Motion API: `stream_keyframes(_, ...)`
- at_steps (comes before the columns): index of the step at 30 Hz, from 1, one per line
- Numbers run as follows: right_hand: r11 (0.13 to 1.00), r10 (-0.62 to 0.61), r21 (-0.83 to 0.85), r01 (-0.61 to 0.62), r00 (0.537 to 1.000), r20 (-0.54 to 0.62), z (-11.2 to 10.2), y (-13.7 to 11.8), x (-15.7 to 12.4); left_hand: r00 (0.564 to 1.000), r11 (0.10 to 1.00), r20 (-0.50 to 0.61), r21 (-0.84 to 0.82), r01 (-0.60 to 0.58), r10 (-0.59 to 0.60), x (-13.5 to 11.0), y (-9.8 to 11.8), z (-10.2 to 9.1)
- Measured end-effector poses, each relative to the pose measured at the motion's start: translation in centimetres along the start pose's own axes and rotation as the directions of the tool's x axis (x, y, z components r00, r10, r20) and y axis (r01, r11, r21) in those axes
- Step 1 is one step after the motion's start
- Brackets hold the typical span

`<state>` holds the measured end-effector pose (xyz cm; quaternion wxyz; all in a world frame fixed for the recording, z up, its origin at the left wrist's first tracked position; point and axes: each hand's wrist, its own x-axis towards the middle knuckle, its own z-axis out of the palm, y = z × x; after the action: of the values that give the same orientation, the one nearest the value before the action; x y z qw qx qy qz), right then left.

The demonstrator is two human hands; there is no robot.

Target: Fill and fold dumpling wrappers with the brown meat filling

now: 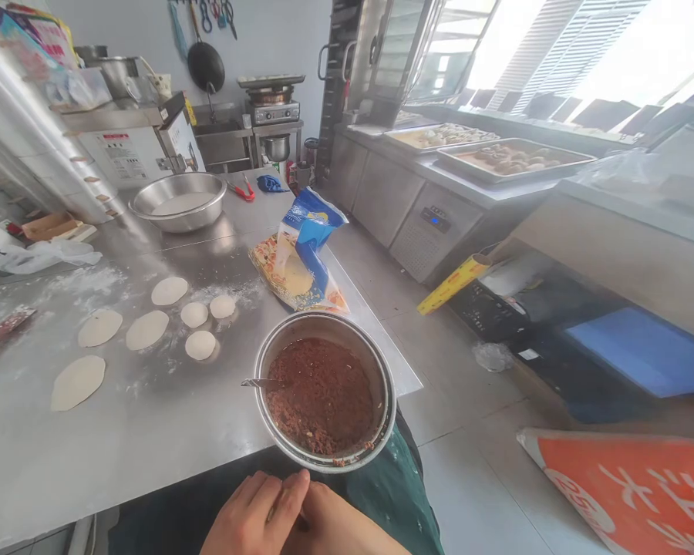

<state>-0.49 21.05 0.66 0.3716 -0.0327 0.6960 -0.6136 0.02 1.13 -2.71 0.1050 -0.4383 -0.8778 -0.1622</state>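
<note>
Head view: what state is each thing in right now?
Round steel bowl of brown filling: nearly full, spoon handle resting inside.
Flat white dough rounds: rolled out, unfilled.
Blue-and-white flour bag: opened, slumped.
Large steel basin: holds white contents.
Hands: pressed together below the bowl.

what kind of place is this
Most likely a commercial bakery or food-prep kitchen: a long stainless steel worktable with rolled dough rounds on flour, a metal bowl of brown filling, and trays of baked goods on the counter by the window.
</note>
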Motion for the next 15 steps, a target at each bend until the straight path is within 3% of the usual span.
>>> stream_keyframes(3, 0.99, 0.0, 0.139, -0.005, 0.999, 0.034, -0.4, 0.1, -0.4, 0.997, 0.994, 0.033, -0.077, 0.075, -0.073, 0.0, -0.4, -0.3)
stream_keyframes(7, 0.885, -0.042, 0.464, 0.027, 0.999, 0.021, 0.0, 0.8, -0.8, 0.984, 0.974, 0.016, -0.143, 0.178, -0.178, 0.1, -0.8, -1.2)
stream_keyframes(10, 0.873, -0.101, 0.479, 0.09, 0.995, -0.004, 0.8, 1.5, -0.5, 0.988, 0.978, 0.01, -0.14, 0.155, -0.155, 0.3, -0.7, -1.4)
stream_keyframes(15, 0.898, -0.072, 0.429, 0.093, 0.995, -0.064, 1.7, 2.1, 0.2, 0.985, 0.983, -0.015, -0.074, 0.168, -0.169, 0.2, -0.5, -1.0)
